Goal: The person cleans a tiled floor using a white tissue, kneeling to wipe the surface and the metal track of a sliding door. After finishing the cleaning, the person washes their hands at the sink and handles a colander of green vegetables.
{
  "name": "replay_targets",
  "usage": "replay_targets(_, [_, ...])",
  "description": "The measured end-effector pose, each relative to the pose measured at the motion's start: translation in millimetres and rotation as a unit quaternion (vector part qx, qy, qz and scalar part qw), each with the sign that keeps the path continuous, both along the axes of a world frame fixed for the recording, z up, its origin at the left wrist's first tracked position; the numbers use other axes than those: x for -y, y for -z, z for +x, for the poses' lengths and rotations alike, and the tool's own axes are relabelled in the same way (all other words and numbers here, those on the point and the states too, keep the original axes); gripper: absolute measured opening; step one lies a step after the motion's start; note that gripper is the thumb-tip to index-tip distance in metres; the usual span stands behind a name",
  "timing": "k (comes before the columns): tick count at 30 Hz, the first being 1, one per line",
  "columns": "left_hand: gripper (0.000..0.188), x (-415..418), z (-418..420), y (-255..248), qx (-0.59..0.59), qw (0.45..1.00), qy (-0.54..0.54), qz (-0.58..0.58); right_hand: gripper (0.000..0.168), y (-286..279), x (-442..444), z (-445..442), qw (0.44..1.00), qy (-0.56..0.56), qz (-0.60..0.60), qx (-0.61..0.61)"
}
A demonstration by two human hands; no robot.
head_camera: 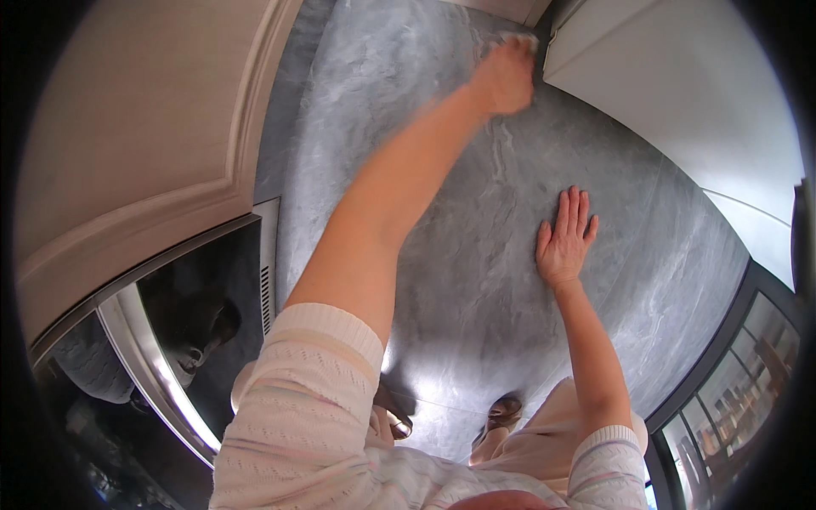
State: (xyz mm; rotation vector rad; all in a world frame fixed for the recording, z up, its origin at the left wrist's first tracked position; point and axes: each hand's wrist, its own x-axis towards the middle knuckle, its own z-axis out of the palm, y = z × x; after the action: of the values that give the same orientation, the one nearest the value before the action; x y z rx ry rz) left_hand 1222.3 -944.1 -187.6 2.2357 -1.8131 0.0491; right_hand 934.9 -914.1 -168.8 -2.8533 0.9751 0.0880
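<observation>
My left hand [508,73] is stretched far out over the grey marble-look floor [472,255], close to the lower corner of a white door or panel [663,89]. It is blurred, with its fingers curled on a small pale wad [526,42], perhaps a cloth or tissue, mostly hidden under the fingers. Nearer to me, my right hand [567,245] rests palm down on the floor, fingers somewhat apart, with nothing in it.
To the left are a beige panelled cabinet door [140,95] and a glossy black appliance [191,319] with a metal handle [150,357]. A dark-framed glass door [727,401] stands at lower right. My dark shoes [505,408] are on the floor beneath me.
</observation>
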Motion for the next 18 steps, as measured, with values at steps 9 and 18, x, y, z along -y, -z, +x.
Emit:
replay_targets(9, [0.04, -121, -82, -28, -0.22, 0.973, 0.075, -0.02, 0.055, 2, 1, -3, 1.0, -0.001, -0.016, 0.015])
replay_targets(18, [0.047, -145, 4, -27, -0.087, 0.974, -0.2, 0.06, 0.056, 13, -1, -6, 1.0, -0.005, -0.028, 0.015])
